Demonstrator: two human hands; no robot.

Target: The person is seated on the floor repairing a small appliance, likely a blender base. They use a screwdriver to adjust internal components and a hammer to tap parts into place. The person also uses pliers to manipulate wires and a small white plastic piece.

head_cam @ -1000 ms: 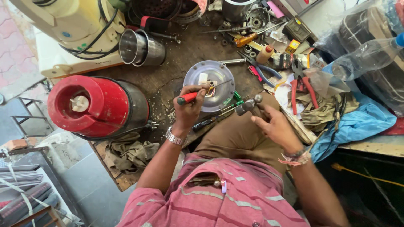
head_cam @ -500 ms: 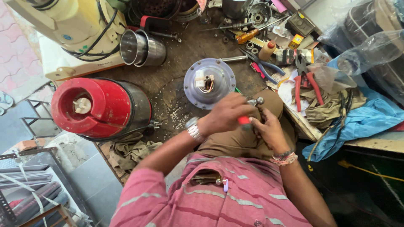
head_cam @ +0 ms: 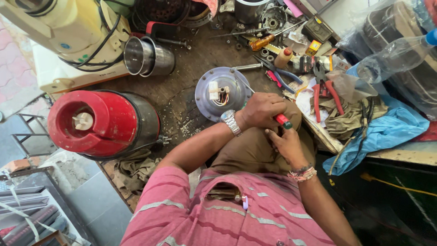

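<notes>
Seen from above, a cluttered, grimy wooden workbench (head_cam: 182,98) sits in front of a seated person in a pink striped shirt. Far left on the bench stands a red and black appliance base (head_cam: 102,124), which looks heavy and rigid, with a cream-coloured machine (head_cam: 68,32) wrapped in black cable behind it and a shiny steel jar (head_cam: 148,55) lying on its side. In the middle lies a round grey metal plate (head_cam: 221,93) with small wired parts on it; it looks stiff, and the thin wires seem fragile. Just right of it, over the person's lap, the left hand (head_cam: 260,109), wearing a metal wristwatch, is clenched around a red-handled screwdriver (head_cam: 283,121). The tool appears light and hard, best gripped by its handle as it is now. The right hand (head_cam: 287,145), with a beaded bracelet at the wrist, sits just below, fingers curled; what it holds, if anything, is hidden. Further right lie red-handled pliers (head_cam: 324,91), loose screws and small tools, an olive rag, a blue cloth (head_cam: 387,130) and a clear plastic bottle (head_cam: 396,52). The space is tight, with a tiled floor at the far left.
</notes>
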